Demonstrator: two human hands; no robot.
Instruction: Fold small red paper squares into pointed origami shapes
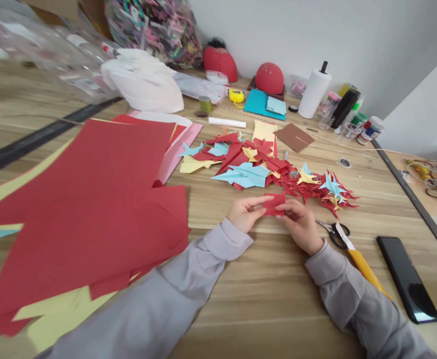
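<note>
Between my two hands, just above the table, is a small red piece of paper (274, 205). My left hand (244, 213) pinches its left side between thumb and fingers. On the opposite side, my right hand (300, 224) grips the paper's right edge, fingers closed. Right behind the hands lies a heap of folded paper shapes in red, yellow and blue, with a light-blue paper plane (244, 174) near its front. Close to my right forearm are black-handled scissors (336, 233) and a yellow utility knife (364, 267).
Large red paper sheets (91, 199) cover the table's left side. A black phone (407, 279) lies at the right. Along the back stand a white paper roll (315, 92), a red dome-shaped pincushion (269, 78), a yellow tape measure (236, 95) and several bottles.
</note>
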